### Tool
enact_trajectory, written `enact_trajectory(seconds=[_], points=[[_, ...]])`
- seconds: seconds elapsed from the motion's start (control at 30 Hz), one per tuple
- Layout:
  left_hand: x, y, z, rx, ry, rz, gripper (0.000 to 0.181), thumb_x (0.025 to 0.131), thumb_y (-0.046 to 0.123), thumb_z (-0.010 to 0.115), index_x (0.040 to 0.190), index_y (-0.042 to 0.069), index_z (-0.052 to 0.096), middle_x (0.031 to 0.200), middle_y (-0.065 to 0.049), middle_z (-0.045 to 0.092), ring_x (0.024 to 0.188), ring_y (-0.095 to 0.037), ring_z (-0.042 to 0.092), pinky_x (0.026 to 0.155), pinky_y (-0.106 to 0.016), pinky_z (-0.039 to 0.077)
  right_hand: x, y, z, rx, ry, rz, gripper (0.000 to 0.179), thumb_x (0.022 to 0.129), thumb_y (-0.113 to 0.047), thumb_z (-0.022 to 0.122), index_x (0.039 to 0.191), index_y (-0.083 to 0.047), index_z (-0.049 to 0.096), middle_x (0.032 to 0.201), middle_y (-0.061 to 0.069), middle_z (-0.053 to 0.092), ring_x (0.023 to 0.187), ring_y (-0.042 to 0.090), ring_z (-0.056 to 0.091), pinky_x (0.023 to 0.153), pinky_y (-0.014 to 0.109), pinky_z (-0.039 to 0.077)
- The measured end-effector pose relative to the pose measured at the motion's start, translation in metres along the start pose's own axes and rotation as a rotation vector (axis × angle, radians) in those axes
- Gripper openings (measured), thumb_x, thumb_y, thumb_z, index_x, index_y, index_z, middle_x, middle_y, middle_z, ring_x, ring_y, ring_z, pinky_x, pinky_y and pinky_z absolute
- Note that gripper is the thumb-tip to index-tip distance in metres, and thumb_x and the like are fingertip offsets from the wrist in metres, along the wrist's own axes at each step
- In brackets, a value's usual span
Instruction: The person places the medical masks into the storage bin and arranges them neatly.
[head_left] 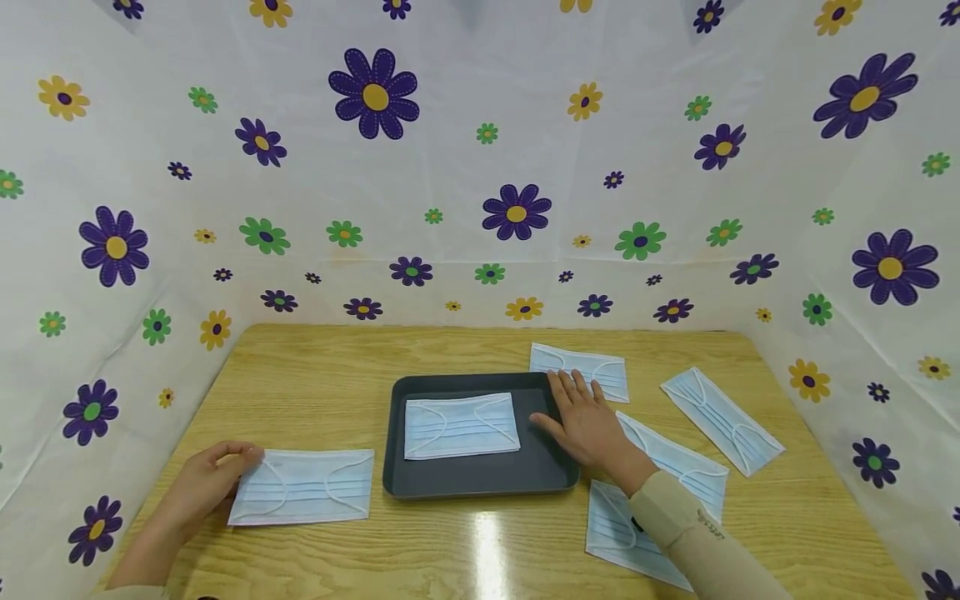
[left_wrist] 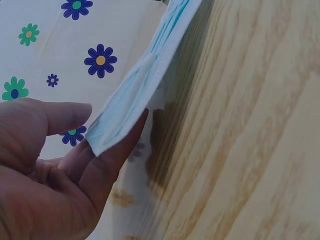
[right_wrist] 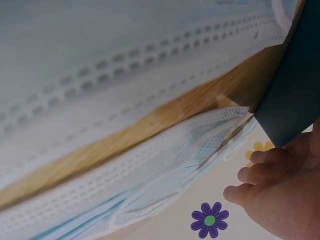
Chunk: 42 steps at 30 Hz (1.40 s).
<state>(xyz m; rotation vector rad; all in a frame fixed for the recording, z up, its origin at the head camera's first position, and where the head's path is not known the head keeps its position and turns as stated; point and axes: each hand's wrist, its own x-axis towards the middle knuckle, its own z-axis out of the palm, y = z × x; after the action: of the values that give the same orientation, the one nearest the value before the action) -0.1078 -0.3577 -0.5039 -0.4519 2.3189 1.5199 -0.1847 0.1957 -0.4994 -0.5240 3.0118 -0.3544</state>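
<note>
At the left of the table, my left hand (head_left: 206, 483) holds a light blue face mask (head_left: 311, 487) by its left end, the thumb above and the fingers beneath. In the left wrist view the same mask (left_wrist: 142, 85) slants up from the fingers over the wood. A dark grey tray (head_left: 480, 485) stands in the middle, with another face mask (head_left: 453, 427) lying flat in it, ear loops uppermost. My right hand (head_left: 585, 425) rests over the tray's right rim, its fingers stretched out and holding nothing.
Several more face masks lie right of the tray: one behind its far corner (head_left: 611, 379), one slanted at the far right (head_left: 720, 421), others partly hidden under the right forearm (head_left: 697, 533). A white flowered cloth (head_left: 450, 167) walls in the wooden table (head_left: 315, 350) at the back and sides.
</note>
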Motion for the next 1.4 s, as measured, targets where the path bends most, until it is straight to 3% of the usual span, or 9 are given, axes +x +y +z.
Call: enact_trajectory(seconds=[0.13,0.23,0.43,0.5,0.57,0.63,0.7,1.07,1.4], points=[[0.000,0.001,0.001,0.058,0.006,0.006,0.070,0.104,0.046,0.066,0.151,-0.004,0.052,0.140,-0.024,0.062,0.100,-0.006,0.065,0.079,-0.027,0.060,0.001,0.000,0.001,-0.003,-0.001,0.001,0.088,0.107,-0.058,0.050,0.167,0.001,0.023,0.170,0.027,0.029,0.160,0.046,0.021,0.127,0.068,0.018],[0.000,0.002,0.002,0.110,0.029,0.010,0.070,0.104,0.047,0.066,0.149,-0.006,0.054,0.145,-0.026,0.060,0.103,-0.005,0.063,0.080,-0.022,0.057,0.001,0.000,0.000,-0.009,-0.001,0.002,0.088,0.107,-0.059,0.049,0.167,0.000,0.022,0.170,0.027,0.029,0.161,0.046,0.021,0.128,0.068,0.018],[0.001,0.005,0.001,0.114,0.035,0.008,0.078,0.106,0.046,0.061,0.153,-0.014,0.042,0.150,-0.033,0.052,0.125,-0.023,0.061,0.081,-0.017,0.055,0.002,-0.001,-0.001,-0.010,-0.008,0.001,0.089,0.107,-0.060,0.048,0.167,0.000,0.022,0.170,0.027,0.029,0.161,0.046,0.021,0.128,0.068,0.018],[0.001,0.005,0.000,0.081,0.036,0.017,0.076,0.107,0.042,0.061,0.154,-0.015,0.040,0.140,-0.027,0.062,0.119,-0.015,0.063,0.080,-0.017,0.056,0.003,-0.001,-0.001,-0.010,-0.013,0.002,0.089,0.107,-0.060,0.048,0.167,0.000,0.022,0.171,0.027,0.028,0.161,0.046,0.020,0.128,0.068,0.018],[0.001,0.005,0.001,0.041,0.049,0.037,0.071,0.108,0.036,0.061,0.152,-0.016,0.041,0.121,-0.011,0.072,0.104,-0.003,0.065,0.080,-0.017,0.057,0.003,-0.001,-0.001,-0.011,-0.016,0.002,0.089,0.107,-0.060,0.048,0.167,0.000,0.022,0.171,0.027,0.028,0.161,0.046,0.020,0.128,0.068,0.017],[0.001,0.005,0.000,0.005,0.056,0.057,0.068,0.108,0.032,0.061,0.151,-0.017,0.041,0.109,0.007,0.072,0.094,0.006,0.062,0.078,-0.018,0.058,0.003,0.000,-0.001,-0.011,-0.016,0.002,0.089,0.107,-0.060,0.048,0.167,0.001,0.022,0.171,0.027,0.028,0.161,0.046,0.020,0.128,0.068,0.017],[0.000,0.007,-0.001,-0.014,0.057,0.072,0.069,0.109,0.031,0.060,0.152,-0.018,0.039,0.106,0.014,0.069,0.092,0.009,0.060,0.078,-0.016,0.057,0.003,0.000,0.000,-0.012,-0.014,0.001,0.089,0.107,-0.059,0.049,0.167,0.001,0.022,0.170,0.027,0.028,0.161,0.047,0.021,0.128,0.068,0.018],[-0.006,0.032,0.002,-0.171,0.016,0.127,0.077,0.109,0.035,0.059,0.157,-0.017,0.029,0.113,0.011,0.061,0.096,0.003,0.063,0.080,-0.021,0.060,0.002,0.000,-0.001,-0.008,-0.010,0.003,0.088,0.107,-0.059,0.049,0.167,0.001,0.023,0.170,0.027,0.029,0.160,0.047,0.021,0.128,0.068,0.018],[-0.004,0.060,0.029,-0.237,0.020,0.121,0.075,0.109,0.037,0.059,0.159,-0.012,0.031,0.120,0.007,0.059,0.098,0.003,0.063,0.082,-0.019,0.059,0.001,0.001,0.000,-0.024,-0.003,0.001,0.087,0.107,-0.058,0.049,0.166,0.001,0.024,0.170,0.027,0.029,0.160,0.047,0.021,0.128,0.069,0.016]])
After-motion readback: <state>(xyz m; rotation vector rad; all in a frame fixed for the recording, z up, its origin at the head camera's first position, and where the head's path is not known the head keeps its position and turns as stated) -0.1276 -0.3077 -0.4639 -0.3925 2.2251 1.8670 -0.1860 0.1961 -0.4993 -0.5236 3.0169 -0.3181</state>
